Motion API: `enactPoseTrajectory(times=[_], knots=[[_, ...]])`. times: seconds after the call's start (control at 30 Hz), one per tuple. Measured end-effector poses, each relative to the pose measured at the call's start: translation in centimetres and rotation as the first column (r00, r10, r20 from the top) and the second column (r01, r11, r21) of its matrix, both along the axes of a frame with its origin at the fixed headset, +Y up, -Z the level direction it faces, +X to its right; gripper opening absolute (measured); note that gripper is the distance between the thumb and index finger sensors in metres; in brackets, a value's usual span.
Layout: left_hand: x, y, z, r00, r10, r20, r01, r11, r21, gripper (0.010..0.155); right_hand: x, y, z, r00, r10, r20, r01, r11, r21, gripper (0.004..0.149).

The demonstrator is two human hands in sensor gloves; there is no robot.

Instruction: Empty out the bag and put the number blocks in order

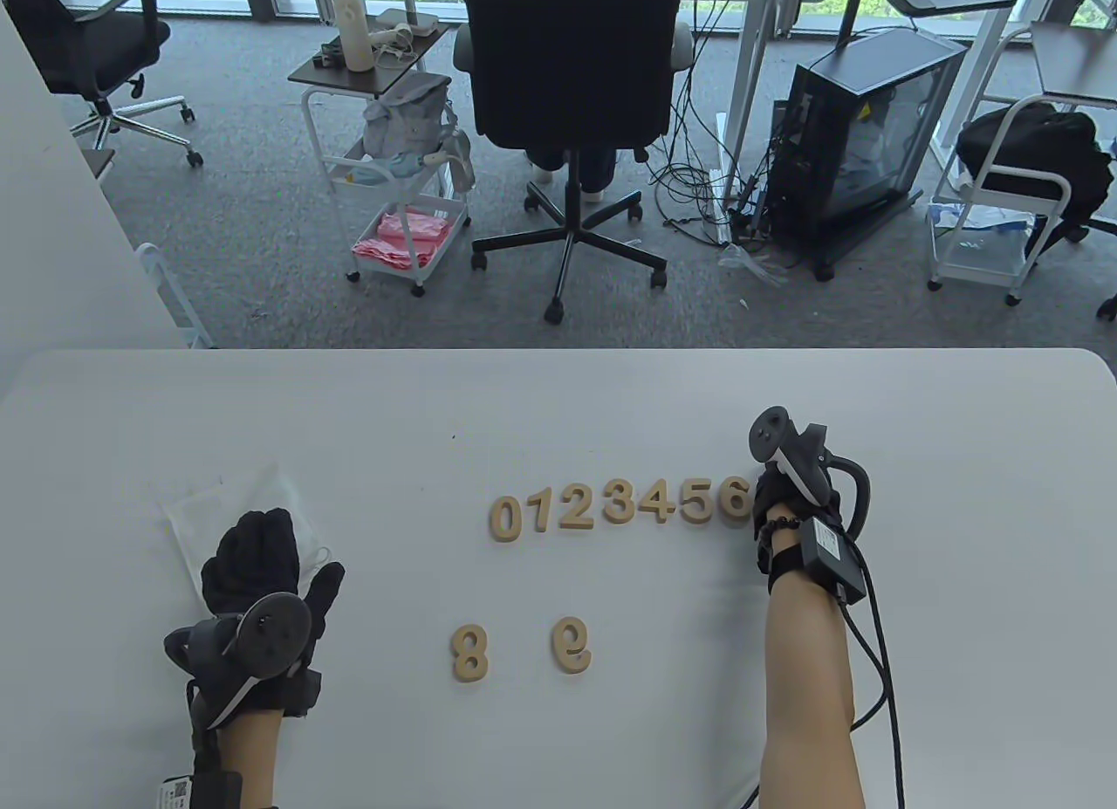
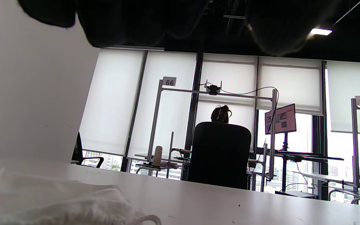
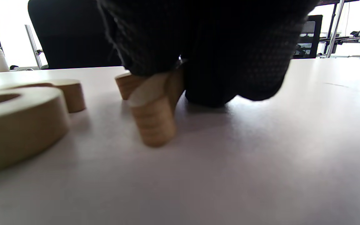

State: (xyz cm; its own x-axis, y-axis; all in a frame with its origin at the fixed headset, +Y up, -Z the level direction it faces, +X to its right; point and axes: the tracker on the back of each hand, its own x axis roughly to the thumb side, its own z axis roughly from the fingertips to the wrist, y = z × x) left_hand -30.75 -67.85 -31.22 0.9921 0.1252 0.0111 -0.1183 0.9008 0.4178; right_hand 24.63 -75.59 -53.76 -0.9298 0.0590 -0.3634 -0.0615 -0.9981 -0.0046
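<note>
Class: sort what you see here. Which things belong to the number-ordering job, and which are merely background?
Job:
- row of wooden number blocks 0 to 6
- loose wooden 8 block
- loose wooden 9 block
- wooden block under right hand
- white cloth bag
- left hand
- right hand

Background:
- black office chair
- black computer tower
- white trolley

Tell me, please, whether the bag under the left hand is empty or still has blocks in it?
Apparently empty: the bag lies flat under the left hand, showing no bulge.
</note>
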Motion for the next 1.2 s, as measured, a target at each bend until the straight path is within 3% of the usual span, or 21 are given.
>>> enactPoseTrajectory(times=[0.43,0.77,1.0,1.2], knots=[[-0.2,0.0,0.0,1.0,0.012,-0.004,-0.012,1.0,0.005,0.083,0.0,0.2,0.2,1.0,-0.01,0.002,0.01,1.0,-0.012,0.039],[-0.2,0.1,0.0,1.0,0.011,0.005,-0.011,1.0,0.015,0.083,0.2,1.6,1.3,1.0,-0.031,0.001,0.031,1.0,0.004,0.047],[-0.1,-0.1,-0.1,1.0,0.015,0.019,-0.015,1.0,0.018,0.083,0.5,1.4,2.1,0.978,-0.208,-0.018,0.206,0.976,-0.07,0.046],[-0.1,0.0,0.0,1.0,0.016,0.021,-0.016,1.0,0.026,0.083,0.0,1.3,2.2,0.979,-0.194,-0.053,0.189,0.978,-0.09,0.045]])
